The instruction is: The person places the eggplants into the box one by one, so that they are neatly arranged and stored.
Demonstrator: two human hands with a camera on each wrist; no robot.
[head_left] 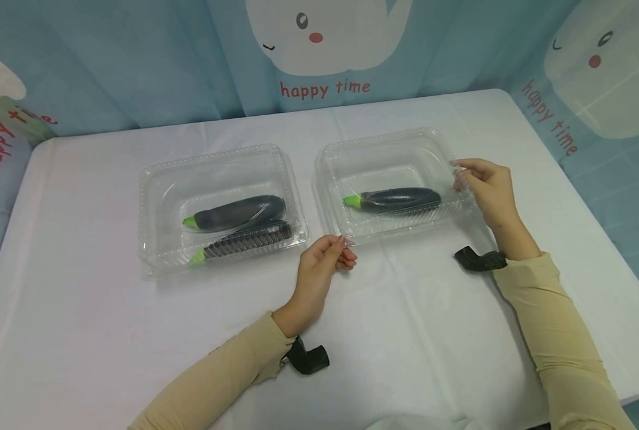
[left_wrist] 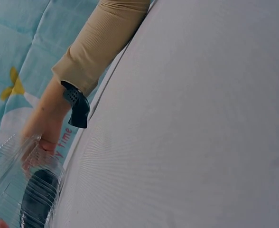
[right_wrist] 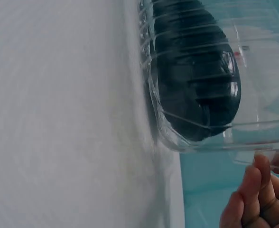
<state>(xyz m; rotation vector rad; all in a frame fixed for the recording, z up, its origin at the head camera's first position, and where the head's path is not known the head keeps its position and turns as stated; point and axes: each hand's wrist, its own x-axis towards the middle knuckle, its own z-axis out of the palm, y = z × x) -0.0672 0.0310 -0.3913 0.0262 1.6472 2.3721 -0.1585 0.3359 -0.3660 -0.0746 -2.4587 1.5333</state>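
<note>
A clear plastic box (head_left: 400, 222) with ribbed sides holds one dark eggplant (head_left: 400, 200) with a green stem end. At its front left corner, my left hand (head_left: 318, 272) pinches the rim between thumb and forefinger. My right hand (head_left: 488, 188) grips the rim at the right end. In the right wrist view, the right fingertips (right_wrist: 258, 168) pinch the rim below the eggplant (right_wrist: 196, 76), which shows through the ribbed wall. The left wrist view shows the right hand (left_wrist: 42, 126) across the box and only a little of the left fingers.
To the left lies a second clear plastic box (head_left: 158, 200). Inside it are two eggplants, one farther back (head_left: 244, 213) and one behind the ribbed front wall (head_left: 246, 240). Both boxes are on a white-covered table (head_left: 83, 310), with a blue printed curtain (head_left: 153, 60) behind.
</note>
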